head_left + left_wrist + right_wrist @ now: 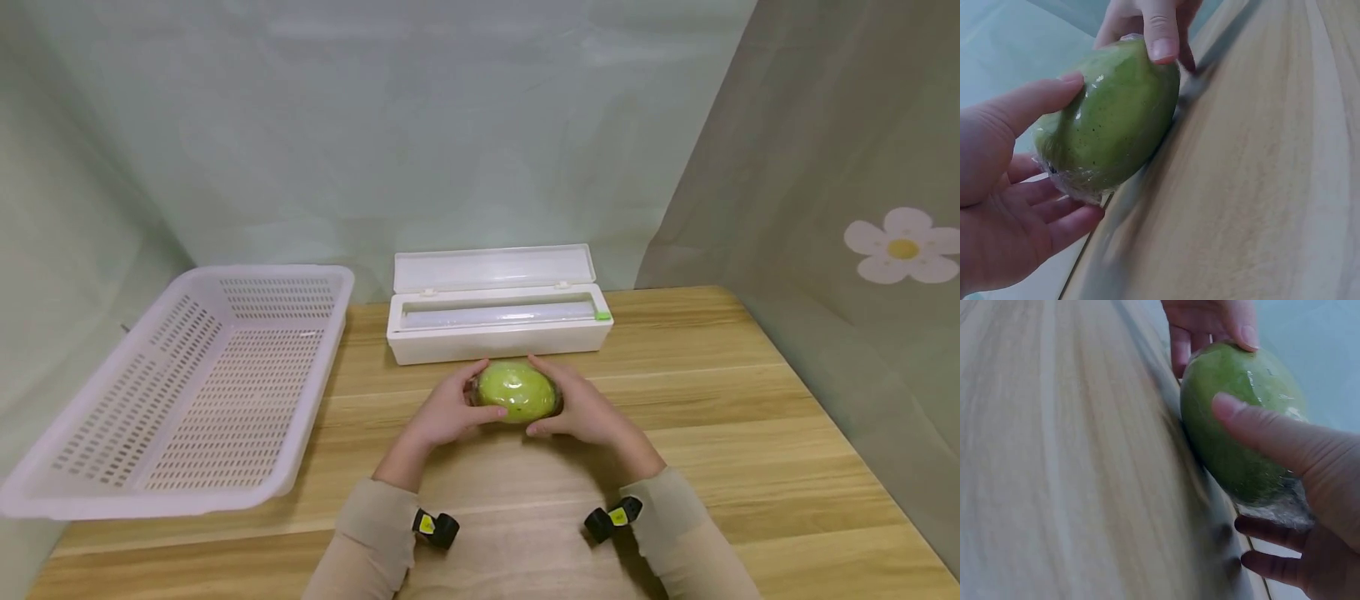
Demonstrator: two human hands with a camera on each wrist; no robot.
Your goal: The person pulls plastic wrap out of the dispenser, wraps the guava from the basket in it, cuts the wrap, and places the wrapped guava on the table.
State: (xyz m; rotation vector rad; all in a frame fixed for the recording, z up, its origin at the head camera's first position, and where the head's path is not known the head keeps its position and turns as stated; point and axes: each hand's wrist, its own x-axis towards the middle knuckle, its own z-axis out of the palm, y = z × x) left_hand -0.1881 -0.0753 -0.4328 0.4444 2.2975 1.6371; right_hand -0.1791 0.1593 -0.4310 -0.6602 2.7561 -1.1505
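A green mango (517,390) wrapped in clear cling film is held between both hands, just in front of the white box. My left hand (452,407) grips its left end, thumb along the near side and fingers around the back. At the opposite end my right hand (579,406) holds it the same way. In the left wrist view the film is bunched at the end of the mango (1113,115) by the left fingers. Crumpled film (1282,506) also shows near the right palm in the right wrist view.
Behind the mango stands a white cling film box (498,340), its lid (495,268) raised and a film roll (498,314) inside. A white slotted plastic basket (288,454) sits at the left of the wooden table (735,467). Curtains hang behind and at the sides.
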